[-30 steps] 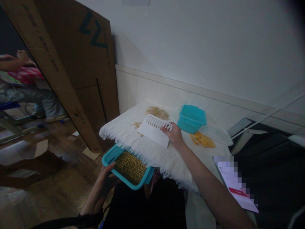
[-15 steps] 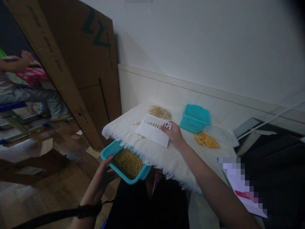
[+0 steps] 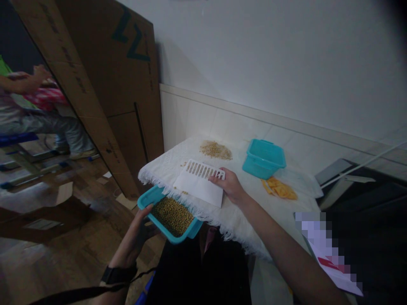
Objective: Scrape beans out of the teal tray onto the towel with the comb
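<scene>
Holding a white slotted scraper [image 3: 199, 189] at the near edge of the cloth-covered counter [image 3: 178, 155], with the right hand [image 3: 233, 186] closed on its right end, fingers bent over the slots. Supporting a bean-filled blue tub [image 3: 174, 239] just below the scraper with the left hand [image 3: 140, 222], thumb on the rim, remaining fingers partly hidden but seemingly cupped around the wall.

Best to draw the scraper slowly, lower edge flat to the cloth, probably, and to hold the tub level and tucked close, lest stray beans [image 3: 185, 193] slip through the gap. Slanting up to the scraper from lower right with the right forearm [image 3: 276, 235], wrist nearly straight; rising from lower left of it with the left forearm [image 3: 125, 250].

Note scattered beans [image 3: 216, 150] beyond the scraper, and a second blue tub [image 3: 257, 167] and yellow cloth [image 3: 280, 189] to its right.
</scene>
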`<state>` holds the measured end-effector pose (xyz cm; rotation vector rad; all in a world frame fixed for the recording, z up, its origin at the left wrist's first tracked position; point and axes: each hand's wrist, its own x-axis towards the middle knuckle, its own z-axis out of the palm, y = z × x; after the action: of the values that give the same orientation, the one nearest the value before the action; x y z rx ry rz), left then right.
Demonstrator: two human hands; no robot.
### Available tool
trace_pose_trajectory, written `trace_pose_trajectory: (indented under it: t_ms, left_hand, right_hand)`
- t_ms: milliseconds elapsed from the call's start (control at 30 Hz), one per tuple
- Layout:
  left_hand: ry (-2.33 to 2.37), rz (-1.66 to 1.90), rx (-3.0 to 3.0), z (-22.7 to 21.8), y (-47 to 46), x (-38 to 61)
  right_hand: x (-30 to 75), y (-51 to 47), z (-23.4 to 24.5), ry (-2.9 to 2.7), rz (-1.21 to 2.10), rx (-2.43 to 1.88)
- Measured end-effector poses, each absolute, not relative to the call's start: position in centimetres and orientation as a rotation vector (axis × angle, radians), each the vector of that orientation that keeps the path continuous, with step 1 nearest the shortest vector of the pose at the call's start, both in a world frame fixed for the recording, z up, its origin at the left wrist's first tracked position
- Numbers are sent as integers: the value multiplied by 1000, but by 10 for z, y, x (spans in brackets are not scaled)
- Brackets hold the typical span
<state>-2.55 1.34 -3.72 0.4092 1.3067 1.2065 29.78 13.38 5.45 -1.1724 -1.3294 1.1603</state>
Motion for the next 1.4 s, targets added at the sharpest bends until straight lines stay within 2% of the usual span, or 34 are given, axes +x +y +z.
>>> trace_pose_trajectory:
  t_ms: [167,233,433,533,1400]
  left_hand:
    - [1319,1202,416,-36,15,-26]
    - [1320,1203,418,-36,15,-27]
    - [1302,1183,409,-38,12,-30]
    - [1292,1180,383,-41,8,-32]
    - [1267,1188,405,-46,3,-33]
  right_hand:
    - [291,124,59,-1393,1353,-1091]
    - [291,125,59,-1383,1301,-1093]
    - [306,141,62,-1327,616,-1221]
    - [309,143,63,-1361,439,-1245]
    - [297,133,61,-1428,376,-1302]
